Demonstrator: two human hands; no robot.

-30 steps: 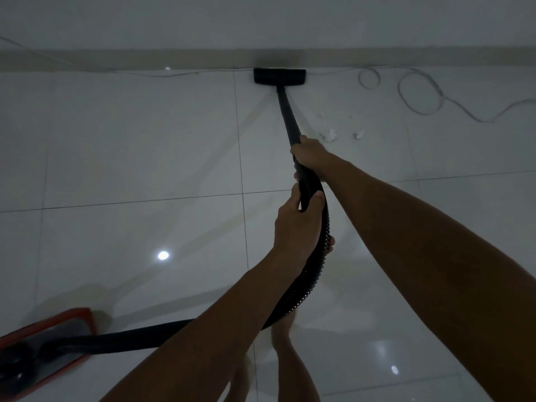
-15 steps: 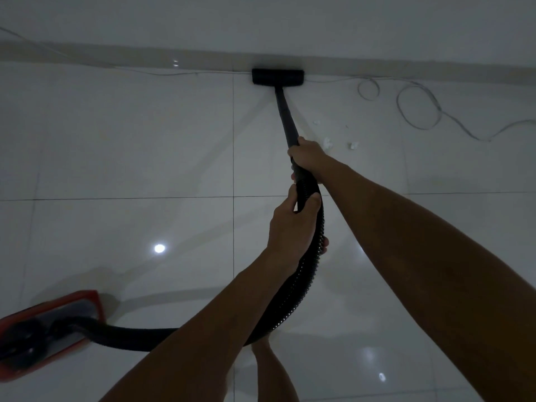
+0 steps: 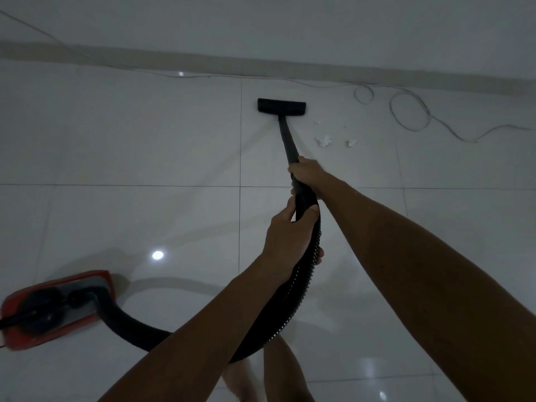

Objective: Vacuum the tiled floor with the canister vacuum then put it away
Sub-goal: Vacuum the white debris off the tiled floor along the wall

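Both of my grips are clamped on the vacuum. My right hand [image 3: 307, 174] is wrapped round the wand [image 3: 287, 140], and my left hand [image 3: 290, 236] is curled round the hose [image 3: 301, 291] just behind it. The head [image 3: 281, 106] sits flat on the floor [image 3: 145, 146] near the far edge, close to the wall [image 3: 261, 24] but not touching it.

I think I am in the middle of the job. Some white bits [image 3: 323, 140] lie on the floor just to the right of the wand, so that spot is not clean yet. I would go over them next.

A thin cord [image 3: 409, 111] lies in loops by the far right edge. I think the head could catch it.

The red canister [image 3: 55, 309] sits at the near left edge with the hose plugged in. It is not put away yet.
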